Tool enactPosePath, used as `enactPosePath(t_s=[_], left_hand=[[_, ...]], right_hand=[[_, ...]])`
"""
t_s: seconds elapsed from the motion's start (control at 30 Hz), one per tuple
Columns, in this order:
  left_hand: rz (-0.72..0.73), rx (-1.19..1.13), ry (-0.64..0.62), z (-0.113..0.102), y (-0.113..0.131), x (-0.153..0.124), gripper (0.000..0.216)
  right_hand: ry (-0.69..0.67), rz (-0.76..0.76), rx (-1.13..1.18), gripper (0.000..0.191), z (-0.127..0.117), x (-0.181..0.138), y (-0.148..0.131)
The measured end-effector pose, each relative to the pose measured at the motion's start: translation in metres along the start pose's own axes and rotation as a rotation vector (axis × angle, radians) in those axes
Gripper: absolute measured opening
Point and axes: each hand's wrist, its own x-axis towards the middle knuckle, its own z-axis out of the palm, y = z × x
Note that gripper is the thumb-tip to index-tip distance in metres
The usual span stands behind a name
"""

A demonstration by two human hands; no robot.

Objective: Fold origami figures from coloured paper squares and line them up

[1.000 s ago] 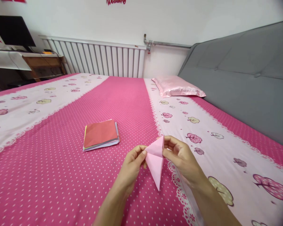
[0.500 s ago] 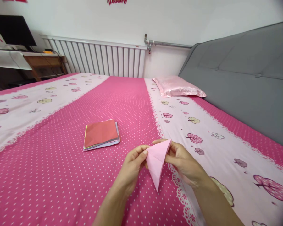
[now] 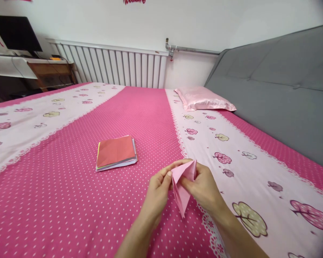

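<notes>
A sheet of pink folded paper [image 3: 181,197] is held between both hands above the bed, its pointed end hanging down. My left hand [image 3: 160,184] pinches its left edge between thumb and fingers. On the other side, my right hand [image 3: 203,182] grips the paper, with the thumb pushed in between the folded layers, which stand apart. Some fingertips of both hands are hidden behind the paper. To the left on the bed lies a stack of coloured paper [image 3: 115,152] with a red sheet on top.
The bed is covered by a pink dotted sheet [image 3: 70,186] with pale printed bands. A pink pillow [image 3: 204,99] lies near the grey headboard [image 3: 271,82]. Behind are a white radiator [image 3: 110,66], a pipe with a valve [image 3: 171,53], and a desk with a monitor [image 3: 16,34].
My right thumb has moved inside the pink paper, and its layers have spread apart from a flatter triangle. My left hand has shifted slightly right. The paper stack has not moved.
</notes>
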Motion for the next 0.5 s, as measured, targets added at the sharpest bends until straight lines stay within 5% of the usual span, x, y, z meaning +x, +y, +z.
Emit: enactPosePath(t_s=[0.27, 0.5], left_hand=[[0.048, 0.044, 0.099, -0.002, -0.003, 0.002, 0.031], [0.095, -0.010, -0.207, 0.002, 0.007, -0.007, 0.042]], right_hand=[[0.161, -0.093, -0.100, 0.018, 0.004, -0.003, -0.001], [0.252, -0.231, -0.160, 0.026, 0.004, -0.003, 0.002]])
